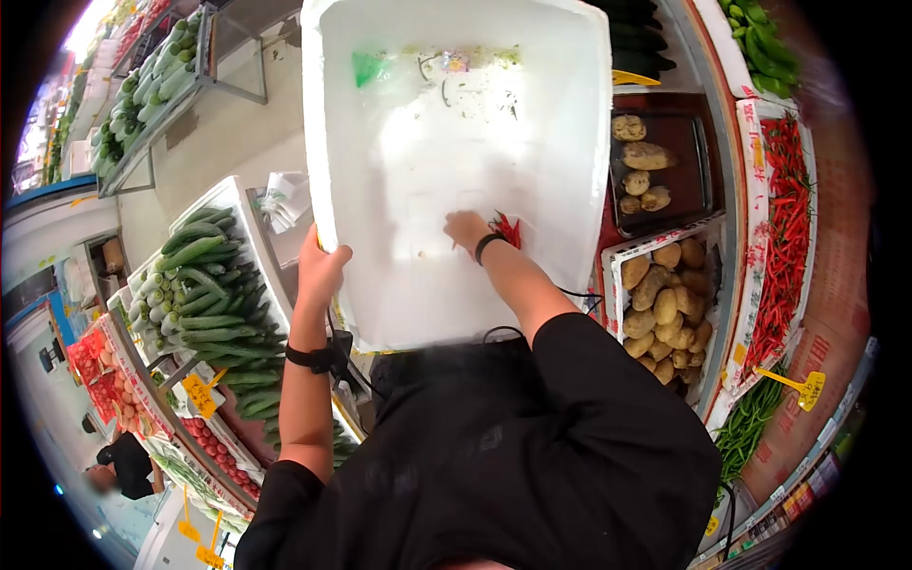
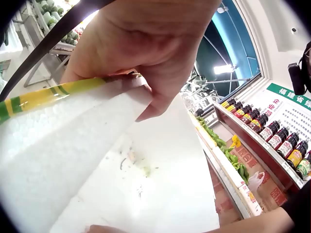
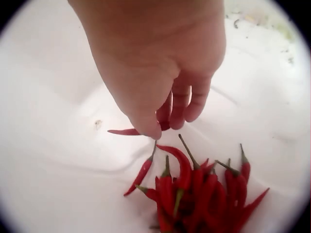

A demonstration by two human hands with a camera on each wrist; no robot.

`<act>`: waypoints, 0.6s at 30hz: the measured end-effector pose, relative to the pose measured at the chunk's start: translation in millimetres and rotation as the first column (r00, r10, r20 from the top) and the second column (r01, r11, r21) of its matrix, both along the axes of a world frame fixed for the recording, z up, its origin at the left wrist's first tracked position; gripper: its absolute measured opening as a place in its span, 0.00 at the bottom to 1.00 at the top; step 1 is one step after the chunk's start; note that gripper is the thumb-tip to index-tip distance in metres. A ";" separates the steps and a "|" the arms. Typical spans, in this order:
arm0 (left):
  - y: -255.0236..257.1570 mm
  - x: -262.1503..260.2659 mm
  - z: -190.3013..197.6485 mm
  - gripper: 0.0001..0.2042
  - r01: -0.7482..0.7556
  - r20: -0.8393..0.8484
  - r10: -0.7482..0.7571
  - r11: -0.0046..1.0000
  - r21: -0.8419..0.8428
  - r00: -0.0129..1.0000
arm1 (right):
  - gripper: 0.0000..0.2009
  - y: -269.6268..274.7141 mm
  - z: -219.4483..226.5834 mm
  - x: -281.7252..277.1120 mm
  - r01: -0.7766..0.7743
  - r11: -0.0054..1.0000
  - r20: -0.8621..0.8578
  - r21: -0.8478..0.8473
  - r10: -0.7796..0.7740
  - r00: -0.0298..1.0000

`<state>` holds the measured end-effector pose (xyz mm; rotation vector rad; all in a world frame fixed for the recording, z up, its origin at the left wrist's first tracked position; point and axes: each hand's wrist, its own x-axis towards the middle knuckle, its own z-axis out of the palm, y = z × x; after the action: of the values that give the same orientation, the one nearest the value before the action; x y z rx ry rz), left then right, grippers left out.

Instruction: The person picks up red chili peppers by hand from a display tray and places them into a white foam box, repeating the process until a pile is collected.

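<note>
A large white foam box (image 1: 399,285) stands open in front of me, tilted so its inside faces up. My left hand (image 1: 323,271) grips its left wall, thumb inside the rim; yellow-green tape (image 2: 73,90) runs along that edge. Inside the box, my right hand (image 1: 467,230) reaches down and pinches a red chili pepper (image 3: 124,132) between thumb and fingers. Just below those fingertips lies a small pile of red chilies (image 3: 204,194), with one single chili (image 3: 141,174) slightly apart. In the head view my right wrist partly covers the pile (image 1: 508,228).
Green scraps and a green plastic piece (image 1: 366,68) lie at the box's far end. Cucumbers (image 1: 214,304) are stacked on the left. To the right are potatoes (image 1: 665,304), a dark tray (image 1: 684,209) of tubers and a long box of red chilies (image 1: 788,209). Sauce bottles (image 2: 272,131) line a shelf.
</note>
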<state>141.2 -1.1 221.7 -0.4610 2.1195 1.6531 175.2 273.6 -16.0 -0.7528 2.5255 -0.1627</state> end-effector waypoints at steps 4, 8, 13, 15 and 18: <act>2.6 -8.5 -16.3 0.20 0.009 -0.005 -0.009 0.999 -0.032 1.000 | 0.07 37.3 33.7 15.8 0.020 0.991 0.156 0.129 -0.041 0.987; 13.2 -18.9 -15.2 0.20 0.012 0.066 -0.011 1.000 -0.020 0.998 | 0.12 64.3 76.6 9.4 0.557 0.761 0.287 -0.333 -0.481 0.829; 12.8 -28.6 -33.8 0.21 0.062 0.041 -0.066 0.992 0.109 0.997 | 0.14 128.7 219.2 10.6 0.728 0.329 0.369 -0.601 -0.694 0.619; -5.8 -35.1 -64.6 0.21 0.138 0.000 -0.141 0.969 0.206 0.990 | 0.13 160.6 283.4 34.8 0.666 0.288 0.234 -0.688 -0.781 0.579; -6.2 -43.5 -62.7 0.21 0.062 0.038 -0.074 0.965 0.256 0.997 | 0.15 208.3 359.8 90.5 0.681 0.032 0.324 -0.731 -0.862 0.389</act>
<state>97.8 -7.3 159.0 -0.3389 1.8337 1.8236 265.7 482.0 343.8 0.6353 2.6643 -1.8173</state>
